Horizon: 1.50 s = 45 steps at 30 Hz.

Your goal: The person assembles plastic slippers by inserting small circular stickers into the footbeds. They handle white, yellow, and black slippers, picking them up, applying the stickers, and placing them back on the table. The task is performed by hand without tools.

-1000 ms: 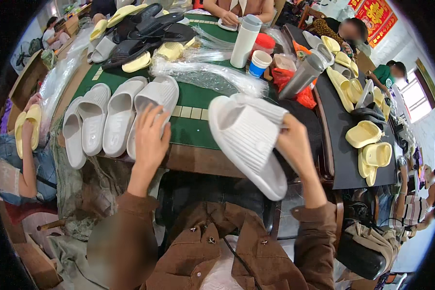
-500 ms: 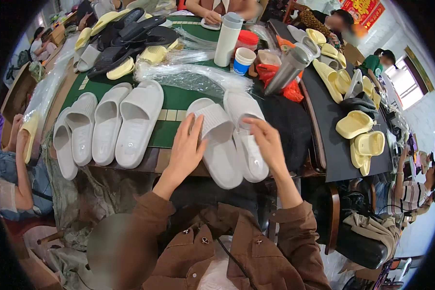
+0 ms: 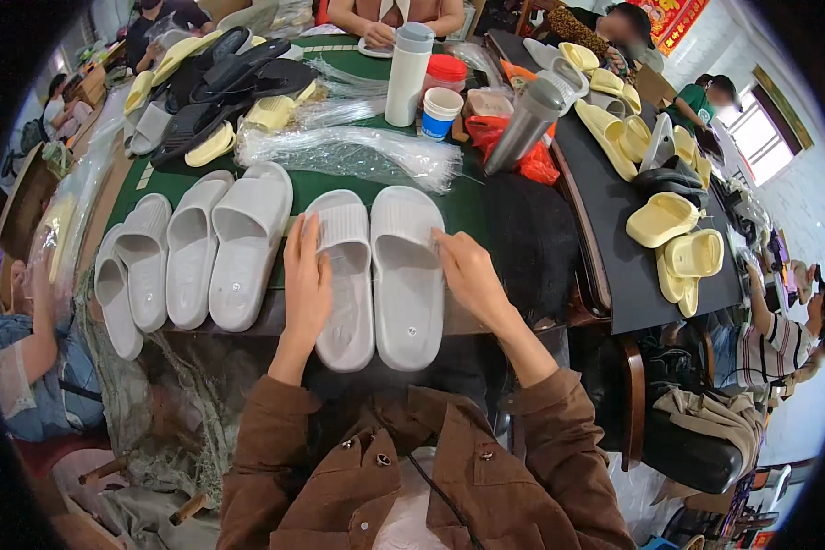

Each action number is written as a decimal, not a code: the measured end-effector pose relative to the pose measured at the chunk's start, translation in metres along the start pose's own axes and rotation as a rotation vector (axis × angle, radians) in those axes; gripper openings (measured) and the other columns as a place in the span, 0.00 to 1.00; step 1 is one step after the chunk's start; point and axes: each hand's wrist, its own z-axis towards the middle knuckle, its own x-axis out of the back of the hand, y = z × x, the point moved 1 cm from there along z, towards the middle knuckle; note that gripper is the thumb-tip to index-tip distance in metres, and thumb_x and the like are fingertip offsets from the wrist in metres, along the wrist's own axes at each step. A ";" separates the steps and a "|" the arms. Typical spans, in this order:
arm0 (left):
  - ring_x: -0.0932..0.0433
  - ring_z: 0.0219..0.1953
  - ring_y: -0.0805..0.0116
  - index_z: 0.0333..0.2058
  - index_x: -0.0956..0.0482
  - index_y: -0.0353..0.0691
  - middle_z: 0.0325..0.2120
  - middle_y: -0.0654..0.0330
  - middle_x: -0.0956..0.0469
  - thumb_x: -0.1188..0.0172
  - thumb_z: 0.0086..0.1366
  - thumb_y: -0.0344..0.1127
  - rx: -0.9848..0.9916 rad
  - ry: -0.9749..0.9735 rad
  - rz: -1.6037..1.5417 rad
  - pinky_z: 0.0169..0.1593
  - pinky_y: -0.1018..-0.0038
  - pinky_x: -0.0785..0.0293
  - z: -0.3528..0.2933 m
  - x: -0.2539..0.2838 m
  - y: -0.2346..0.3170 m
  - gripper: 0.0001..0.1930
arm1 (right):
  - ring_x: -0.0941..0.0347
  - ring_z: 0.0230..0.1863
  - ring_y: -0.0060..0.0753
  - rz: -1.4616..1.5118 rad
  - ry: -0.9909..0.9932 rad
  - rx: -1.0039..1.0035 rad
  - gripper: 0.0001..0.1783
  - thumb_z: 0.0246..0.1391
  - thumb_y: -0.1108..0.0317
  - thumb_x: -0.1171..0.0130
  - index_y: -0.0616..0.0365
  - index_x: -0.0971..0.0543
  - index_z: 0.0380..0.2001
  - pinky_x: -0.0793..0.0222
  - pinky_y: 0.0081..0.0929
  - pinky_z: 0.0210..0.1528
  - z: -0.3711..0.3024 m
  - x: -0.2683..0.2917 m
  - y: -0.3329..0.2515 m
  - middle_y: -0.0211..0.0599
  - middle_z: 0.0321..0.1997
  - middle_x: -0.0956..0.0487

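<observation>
Two light grey slide slippers lie side by side on the near edge of the green table, ribbed straps away from me and heels toward me. My left hand [image 3: 306, 284] grips the outer side of the left slipper [image 3: 346, 316], its fingers along the strap and its thumb at the foot opening. At the outer edge of the right slipper's [image 3: 411, 321] strap, my right hand [image 3: 475, 275] is closed with curled fingers; its fingertips are partly hidden. To the left stands a row of several more grey slippers [image 3: 244, 275], apart from my hands.
Clear plastic bags [image 3: 357, 156] lie beyond the slippers. Behind them are a white bottle [image 3: 407, 78], a paper cup [image 3: 441, 112] and a steel tumbler [image 3: 527, 124]. Black and yellow slippers [image 3: 213, 145] pile up at far left. Yellow slippers [image 3: 665, 218] line the right-hand table. Other people sit around.
The two slippers, earlier slanted and overlapping, now lie straight beside each other. My right hand has moved from above the right slipper to its outer edge. The view has shifted slightly.
</observation>
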 end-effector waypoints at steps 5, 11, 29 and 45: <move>0.46 0.63 0.42 0.59 0.35 0.43 0.60 0.48 0.40 0.53 0.58 0.23 -0.093 -0.119 0.103 0.65 0.55 0.48 -0.001 0.001 0.002 0.27 | 0.32 0.28 0.19 0.437 -0.259 -0.359 0.19 0.59 0.76 0.55 0.65 0.28 0.53 0.33 0.19 0.33 0.012 0.033 0.005 0.35 0.30 0.23; 0.45 0.63 0.40 0.57 0.33 0.44 0.61 0.50 0.40 0.51 0.56 0.24 -0.093 -0.138 0.091 0.64 0.53 0.46 -0.005 -0.010 0.020 0.28 | 0.25 0.34 0.23 0.953 -0.045 -0.123 0.12 0.65 0.67 0.54 0.63 0.28 0.46 0.29 0.17 0.37 0.078 0.088 -0.077 0.37 0.37 0.21; 0.46 0.62 0.37 0.58 0.34 0.43 0.60 0.48 0.41 0.46 0.53 0.24 -0.109 -0.097 0.111 0.63 0.51 0.46 -0.013 -0.018 0.025 0.30 | 0.35 0.35 0.11 0.576 0.237 -0.511 0.14 0.58 0.65 0.47 0.51 0.18 0.45 0.39 0.17 0.39 0.073 -0.014 0.072 0.20 0.38 0.24; 0.47 0.63 0.39 0.58 0.35 0.43 0.61 0.48 0.41 0.46 0.53 0.23 -0.115 -0.102 0.128 0.63 0.51 0.46 -0.015 -0.019 0.031 0.31 | 0.27 0.25 0.20 0.398 0.394 -0.361 0.11 0.57 0.72 0.47 0.63 0.18 0.38 0.27 0.21 0.28 0.085 -0.005 0.080 0.36 0.28 0.21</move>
